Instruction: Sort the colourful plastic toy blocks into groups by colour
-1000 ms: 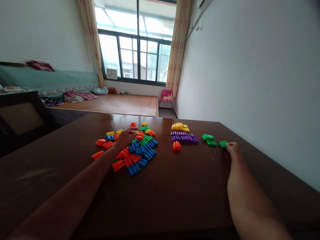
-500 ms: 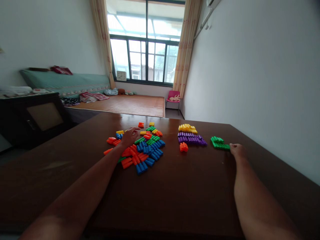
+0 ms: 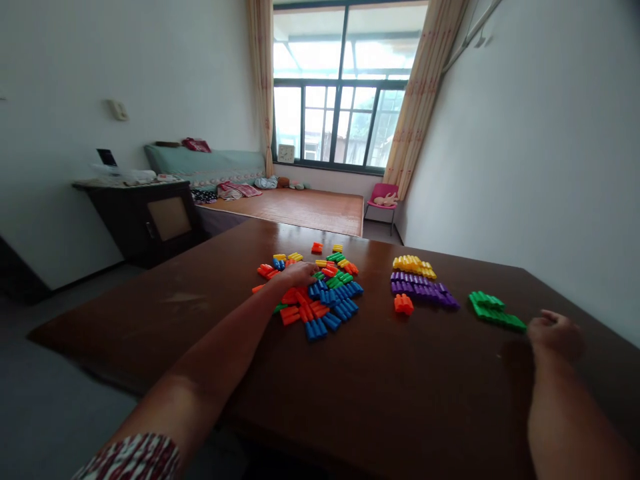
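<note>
My left hand [image 3: 301, 273] reaches into a mixed heap of plastic building blocks. Its fingers are drawn together beside the green blocks [image 3: 340, 279]; whatever is between the fingertips cannot be made out. Blue blocks [image 3: 334, 293] and orange blocks [image 3: 300, 303] lie close around it, some partly covered by the hand and forearm. Over on the right, my right hand [image 3: 556, 333] rests with curled fingers, nothing visible in them. It is just past the right end of a joined green block piece [image 3: 495, 312], which lies flat on the table.
Between the hands lie rows of yellow blocks [image 3: 414, 267] and purple blocks [image 3: 424, 291], with a small orange block cluster [image 3: 403, 305] in front. The brown table [image 3: 400, 387] ends at a left edge. Behind it stand a bed [image 3: 310, 207] and a pink chair [image 3: 383, 197].
The camera view has turned left, shifting everything rightward in the picture. My left hand's fingers have lowered into the heap. My right hand has come off the green piece's end.
</note>
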A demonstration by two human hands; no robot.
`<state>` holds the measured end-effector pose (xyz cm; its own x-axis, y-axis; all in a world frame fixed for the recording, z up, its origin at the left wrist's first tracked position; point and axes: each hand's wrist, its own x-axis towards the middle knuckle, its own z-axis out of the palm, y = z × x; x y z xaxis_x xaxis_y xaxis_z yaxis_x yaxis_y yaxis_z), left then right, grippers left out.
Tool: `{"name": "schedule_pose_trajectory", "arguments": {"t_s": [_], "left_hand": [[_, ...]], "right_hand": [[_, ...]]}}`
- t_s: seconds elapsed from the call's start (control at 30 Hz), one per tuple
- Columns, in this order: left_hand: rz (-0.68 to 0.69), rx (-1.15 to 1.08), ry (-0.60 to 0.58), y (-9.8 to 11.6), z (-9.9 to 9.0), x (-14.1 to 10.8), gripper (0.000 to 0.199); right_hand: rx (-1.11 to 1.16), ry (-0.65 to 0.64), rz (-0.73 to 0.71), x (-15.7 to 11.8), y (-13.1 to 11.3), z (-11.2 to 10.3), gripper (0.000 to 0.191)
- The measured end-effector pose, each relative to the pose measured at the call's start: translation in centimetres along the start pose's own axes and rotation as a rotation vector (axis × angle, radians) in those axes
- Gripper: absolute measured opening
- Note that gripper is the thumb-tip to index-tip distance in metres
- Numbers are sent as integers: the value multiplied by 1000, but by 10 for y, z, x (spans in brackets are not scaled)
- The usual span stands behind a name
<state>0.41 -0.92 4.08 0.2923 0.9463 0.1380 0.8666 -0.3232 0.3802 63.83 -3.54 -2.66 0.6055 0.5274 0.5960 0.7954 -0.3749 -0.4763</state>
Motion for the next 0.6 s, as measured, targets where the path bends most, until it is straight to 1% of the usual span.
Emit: {"name": "schedule_pose_trajectory", "arguments": {"t_s": [0.07, 0.1, 0.13, 0.2, 0.27, 0.33, 0.4, 0.43, 0.5, 0.53, 0.6], "left_hand": [[3, -10, 7, 1, 0, -3, 35], [10, -25, 16, 1, 1, -5, 37], [18, -42, 27, 1, 1, -5, 38], [30, -58, 60, 0, 3, -5, 35], [17, -58, 119, 1, 4, -5, 30], [0, -84, 207, 3, 3, -4, 27], [17, -182, 289, 7, 2, -3, 24], [38, -266, 303, 10, 1, -3, 23], [85, -505, 263, 17, 1, -3, 26], [104, -637, 224, 21, 2, -3, 29], [138, -870, 164, 31, 4, -3, 37]], "right_hand": [[33, 42, 97, 1, -5, -2, 44], [51, 64, 114, 2, -7, -2, 44], [66, 88, 98, 4, -11, -3, 44], [89, 155, 37, 8, -19, -4, 44], [113, 233, -17, 11, -31, -6, 44], [152, 295, -94, 12, -49, -11, 44], [202, 318, -206, 8, -74, -18, 44], [233, 308, -267, 5, -90, -23, 43], [321, 238, -348, -9, -129, -36, 40], [389, 174, -375, -19, -151, -42, 38], [592, -45, -435, -46, -197, -54, 35]]}}
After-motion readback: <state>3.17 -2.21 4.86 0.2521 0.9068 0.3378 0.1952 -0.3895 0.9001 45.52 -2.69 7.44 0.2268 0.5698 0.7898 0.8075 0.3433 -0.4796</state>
